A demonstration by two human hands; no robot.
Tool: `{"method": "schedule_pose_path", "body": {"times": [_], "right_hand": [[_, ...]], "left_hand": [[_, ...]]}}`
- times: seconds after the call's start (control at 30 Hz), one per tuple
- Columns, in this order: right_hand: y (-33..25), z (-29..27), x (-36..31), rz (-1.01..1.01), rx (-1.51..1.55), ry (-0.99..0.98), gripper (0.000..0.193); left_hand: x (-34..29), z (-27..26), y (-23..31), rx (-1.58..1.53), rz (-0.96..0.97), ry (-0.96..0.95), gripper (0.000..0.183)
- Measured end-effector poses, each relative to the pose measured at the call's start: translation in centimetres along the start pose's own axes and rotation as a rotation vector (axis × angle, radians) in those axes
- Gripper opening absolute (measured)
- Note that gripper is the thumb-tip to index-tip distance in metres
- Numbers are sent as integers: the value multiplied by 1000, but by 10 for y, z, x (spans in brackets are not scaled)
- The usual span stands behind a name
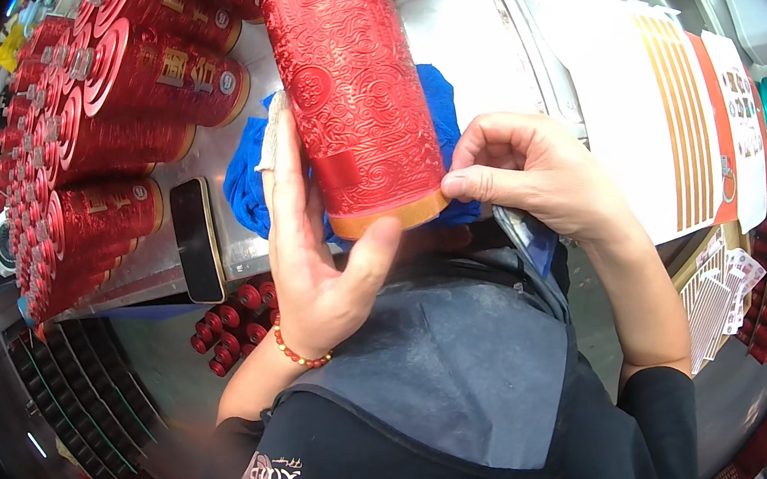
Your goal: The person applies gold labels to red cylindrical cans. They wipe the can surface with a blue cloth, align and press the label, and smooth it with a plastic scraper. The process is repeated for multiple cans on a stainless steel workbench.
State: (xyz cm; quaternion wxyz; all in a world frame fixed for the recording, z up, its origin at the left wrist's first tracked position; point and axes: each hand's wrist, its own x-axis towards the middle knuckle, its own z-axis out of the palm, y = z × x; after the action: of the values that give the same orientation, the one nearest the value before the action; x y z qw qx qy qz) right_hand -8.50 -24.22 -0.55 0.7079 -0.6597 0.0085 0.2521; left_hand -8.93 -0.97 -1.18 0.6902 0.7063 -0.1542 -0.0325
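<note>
A large red embossed bottle (pixel 356 81) lies tilted in front of me, its base toward me and its neck end away. Around the base runs a gold-orange band (pixel 396 219). My left hand (pixel 321 270) cradles the bottle from the left and below, fingers along its side and thumb by the band. A pale covering shows on one of its fingers. With thumb and forefinger pinched together, my right hand (pixel 527 176) touches the right end of the band at the bottle's lower edge. Beneath the bottle is a bunched blue cloth (pixel 250 185).
Rows of red bottles (pixel 159 65) crowd the left side of the metal table. A phone (pixel 196 239) lies near the table edge. At right is a white sheet with gold strips (pixel 675 123). Small red caps (pixel 232 326) sit below, and a dark conveyor (pixel 92 395) runs lower left.
</note>
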Motion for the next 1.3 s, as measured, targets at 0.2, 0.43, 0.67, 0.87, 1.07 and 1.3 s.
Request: {"method": "schedule_pose_path", "body": {"times": [0.2, 0.43, 0.67, 0.87, 1.07, 1.3], "right_hand": [[9, 1, 1, -60, 9, 7, 18], [7, 1, -2, -111, -144, 27, 22], [10, -23, -12, -46, 203, 543, 38], [-12, 36, -24, -508, -344, 312, 30], [12, 3, -25, -299, -384, 432, 28], [-14, 18, -27, -497, -427, 212, 26]], "left_hand": [[1, 7, -1, 321, 43, 61, 102], [0, 12, -3, 426, 67, 83, 121], [12, -9, 11, 794, 304, -111, 146], [26, -8, 15, 984, 396, -160, 114], [21, -11, 9, 957, 386, -134, 107], [22, -11, 10, 974, 395, -138, 108]]}}
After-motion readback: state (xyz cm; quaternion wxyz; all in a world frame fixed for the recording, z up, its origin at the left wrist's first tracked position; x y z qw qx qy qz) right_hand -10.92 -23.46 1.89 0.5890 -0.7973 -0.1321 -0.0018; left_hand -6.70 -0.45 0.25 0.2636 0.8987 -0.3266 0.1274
